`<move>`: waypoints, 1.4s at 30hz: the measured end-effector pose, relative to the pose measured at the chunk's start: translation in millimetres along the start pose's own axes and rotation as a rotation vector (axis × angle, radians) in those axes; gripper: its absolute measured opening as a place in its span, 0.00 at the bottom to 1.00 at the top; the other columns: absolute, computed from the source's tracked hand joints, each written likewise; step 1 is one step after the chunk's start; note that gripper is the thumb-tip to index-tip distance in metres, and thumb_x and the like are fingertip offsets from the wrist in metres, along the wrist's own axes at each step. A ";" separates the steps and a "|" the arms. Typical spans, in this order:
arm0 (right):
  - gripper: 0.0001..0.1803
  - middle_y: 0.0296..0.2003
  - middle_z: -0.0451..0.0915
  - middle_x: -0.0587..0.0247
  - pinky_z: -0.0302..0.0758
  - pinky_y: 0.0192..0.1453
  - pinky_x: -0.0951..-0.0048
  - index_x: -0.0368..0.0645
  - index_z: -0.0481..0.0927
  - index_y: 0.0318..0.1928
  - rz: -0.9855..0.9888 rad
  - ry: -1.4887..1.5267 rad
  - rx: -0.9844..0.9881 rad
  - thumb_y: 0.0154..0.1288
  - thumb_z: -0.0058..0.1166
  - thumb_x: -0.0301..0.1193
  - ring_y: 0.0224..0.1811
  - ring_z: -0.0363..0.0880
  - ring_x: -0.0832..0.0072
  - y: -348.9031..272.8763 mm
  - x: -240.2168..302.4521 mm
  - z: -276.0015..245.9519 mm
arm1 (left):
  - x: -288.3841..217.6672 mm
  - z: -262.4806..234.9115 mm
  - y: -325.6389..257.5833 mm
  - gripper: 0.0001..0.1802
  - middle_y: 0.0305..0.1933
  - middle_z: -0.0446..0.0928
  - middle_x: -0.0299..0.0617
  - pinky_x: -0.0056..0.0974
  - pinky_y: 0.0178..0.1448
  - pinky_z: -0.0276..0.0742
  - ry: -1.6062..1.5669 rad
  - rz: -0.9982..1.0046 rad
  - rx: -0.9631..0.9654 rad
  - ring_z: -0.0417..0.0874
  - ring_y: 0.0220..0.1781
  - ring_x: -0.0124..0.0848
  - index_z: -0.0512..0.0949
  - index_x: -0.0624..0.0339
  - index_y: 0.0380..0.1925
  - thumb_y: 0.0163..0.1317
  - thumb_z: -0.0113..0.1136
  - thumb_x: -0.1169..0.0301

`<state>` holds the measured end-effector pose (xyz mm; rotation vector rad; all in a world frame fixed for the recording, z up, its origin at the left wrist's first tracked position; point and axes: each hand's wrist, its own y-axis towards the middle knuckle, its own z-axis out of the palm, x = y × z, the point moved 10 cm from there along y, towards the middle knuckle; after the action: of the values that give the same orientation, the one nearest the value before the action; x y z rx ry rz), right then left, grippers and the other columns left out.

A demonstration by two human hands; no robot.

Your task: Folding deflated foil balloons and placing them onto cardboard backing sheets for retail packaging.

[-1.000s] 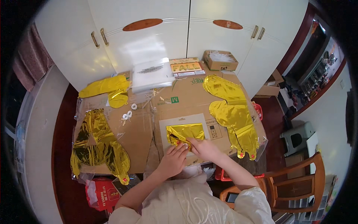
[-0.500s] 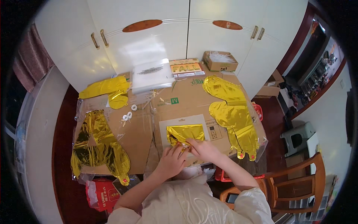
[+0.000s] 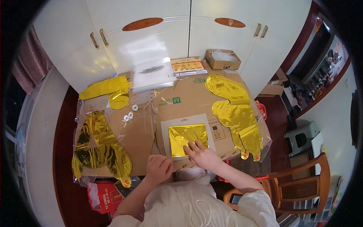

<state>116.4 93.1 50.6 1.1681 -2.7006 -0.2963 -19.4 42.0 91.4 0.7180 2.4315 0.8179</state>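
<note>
A folded gold foil balloon (image 3: 181,134) lies as a near-square on a pale backing card (image 3: 210,130) at the front middle of the cardboard-covered table. My right hand (image 3: 203,156) rests on the foil's lower right part, fingers spread and flat, holding nothing. Left of the foil's lower edge, my left hand (image 3: 159,168) hovers at the table's front edge with its fingers curled in; whether anything is inside them is hidden. Larger flat gold foil balloons lie around: one (image 3: 235,111) on the right, one (image 3: 100,145) front left, one (image 3: 109,89) back left.
Clear plastic sleeves (image 3: 151,77) are stacked at the back beside an orange-fronted card pack (image 3: 188,67) and a small carton (image 3: 223,60) of white pieces. White ribbon rolls (image 3: 131,115) sit left of centre. A wooden chair (image 3: 302,185) stands at the right, a red bag (image 3: 104,196) below left.
The foil's lower part, bunched under both hands before, now lies flat as a square. My left hand has drawn back to the left; my right hand has moved slightly and spread on the foil.
</note>
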 end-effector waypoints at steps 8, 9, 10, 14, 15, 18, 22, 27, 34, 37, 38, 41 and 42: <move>0.23 0.55 0.79 0.46 0.84 0.45 0.61 0.41 0.73 0.60 0.052 0.182 -0.024 0.66 0.55 0.32 0.50 0.84 0.55 1.4 -18.3 0.6 | -25.5 64.0 -3.2 0.24 0.59 0.77 0.44 0.46 0.64 0.68 0.035 0.156 0.359 0.73 0.65 0.37 0.77 0.59 0.52 0.58 0.63 0.58; 0.23 0.55 0.79 0.46 0.85 0.45 0.61 0.41 0.73 0.60 0.054 0.180 -0.022 0.66 0.55 0.32 0.50 0.84 0.55 1.6 -18.6 -1.6 | -25.1 70.3 -2.1 0.26 0.62 0.75 0.44 0.46 0.66 0.66 0.058 0.147 0.394 0.71 0.68 0.36 0.76 0.59 0.54 0.59 0.62 0.56; 0.22 0.55 0.78 0.46 0.85 0.44 0.61 0.41 0.73 0.60 0.055 0.177 -0.020 0.66 0.55 0.32 0.49 0.84 0.55 2.0 -18.9 -3.3 | -25.0 73.3 -0.2 0.27 0.61 0.75 0.43 0.47 0.65 0.65 0.067 0.140 0.387 0.71 0.67 0.36 0.76 0.59 0.54 0.59 0.62 0.54; 0.23 0.60 0.74 0.46 0.85 0.43 0.62 0.44 0.73 0.60 0.088 0.187 0.037 0.66 0.55 0.33 0.50 0.84 0.56 2.5 -20.4 -1.9 | -26.4 79.8 9.9 0.30 0.57 0.77 0.40 0.45 0.59 0.65 0.116 0.108 0.383 0.73 0.61 0.34 0.78 0.59 0.53 0.58 0.62 0.48; 0.22 0.62 0.73 0.46 0.85 0.42 0.63 0.44 0.74 0.60 0.096 0.185 0.043 0.65 0.56 0.33 0.51 0.84 0.57 2.9 -20.1 -3.0 | -26.6 80.7 12.6 0.31 0.55 0.77 0.39 0.44 0.57 0.65 0.132 0.097 0.388 0.74 0.58 0.32 0.78 0.59 0.52 0.57 0.62 0.47; 0.22 0.64 0.70 0.46 0.85 0.42 0.63 0.47 0.75 0.59 0.082 0.170 -0.009 0.66 0.56 0.34 0.52 0.83 0.57 2.8 -20.0 -5.7 | -27.3 86.5 17.2 0.30 0.49 0.78 0.38 0.44 0.53 0.63 0.194 0.111 0.344 0.74 0.53 0.33 0.81 0.56 0.49 0.55 0.63 0.44; 0.21 0.64 0.70 0.46 0.85 0.43 0.63 0.48 0.76 0.59 0.059 0.170 -0.044 0.66 0.56 0.35 0.53 0.83 0.56 1.9 -19.5 -8.0 | -21.8 88.4 21.0 0.29 0.45 0.78 0.41 0.47 0.51 0.65 0.179 0.005 0.327 0.75 0.50 0.37 0.82 0.53 0.43 0.53 0.64 0.42; 0.22 0.62 0.72 0.45 0.84 0.50 0.61 0.48 0.75 0.60 0.048 0.154 0.004 0.66 0.56 0.37 0.56 0.81 0.53 0.1 -17.0 -2.4 | -10.4 95.3 14.6 0.29 0.43 0.77 0.44 0.49 0.47 0.67 0.150 -0.110 0.374 0.76 0.45 0.41 0.82 0.54 0.40 0.53 0.63 0.40; 0.22 0.58 0.76 0.48 0.82 0.52 0.60 0.47 0.76 0.58 0.050 0.058 -0.010 0.65 0.57 0.38 0.58 0.79 0.52 -6.1 -11.1 2.9 | -6.7 42.7 -9.4 0.15 0.43 0.76 0.43 0.46 0.45 0.69 -0.015 -0.043 0.268 0.77 0.44 0.42 0.81 0.55 0.42 0.55 0.65 0.62; 0.22 0.56 0.77 0.50 0.82 0.53 0.62 0.46 0.76 0.57 0.000 -0.039 -0.011 0.63 0.58 0.36 0.59 0.78 0.54 -11.0 -0.6 0.9 | 5.5 16.6 -6.7 0.18 0.47 0.76 0.45 0.48 0.50 0.71 -0.048 -0.129 0.193 0.76 0.50 0.43 0.79 0.56 0.46 0.54 0.64 0.67; 0.22 0.56 0.77 0.50 0.80 0.55 0.61 0.46 0.76 0.57 -0.012 -0.020 -0.033 0.63 0.58 0.36 0.60 0.77 0.54 -12.4 2.3 -1.4 | 7.8 15.0 5.6 0.21 0.51 0.76 0.46 0.49 0.54 0.71 -0.034 -0.131 0.177 0.76 0.54 0.44 0.78 0.56 0.50 0.54 0.64 0.66; 0.23 0.56 0.77 0.51 0.75 0.62 0.57 0.44 0.76 0.57 -0.032 0.042 -0.097 0.61 0.59 0.34 0.62 0.75 0.55 -16.8 -0.6 -9.7 | 9.9 37.2 34.1 0.31 0.63 0.69 0.51 0.53 0.67 0.66 0.024 -0.040 0.267 0.68 0.67 0.48 0.73 0.56 0.61 0.56 0.63 0.60; 0.23 0.56 0.77 0.51 0.73 0.65 0.55 0.43 0.77 0.56 -0.028 0.068 -0.110 0.61 0.59 0.34 0.62 0.74 0.55 -19.3 -6.6 -11.5 | 10.2 48.9 39.6 0.34 0.68 0.67 0.53 0.55 0.71 0.63 0.044 0.007 0.319 0.65 0.72 0.50 0.70 0.55 0.64 0.58 0.63 0.58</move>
<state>137.2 83.8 56.2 1.1639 -2.5767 -0.3966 13.9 95.1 79.9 0.8310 2.6318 0.4555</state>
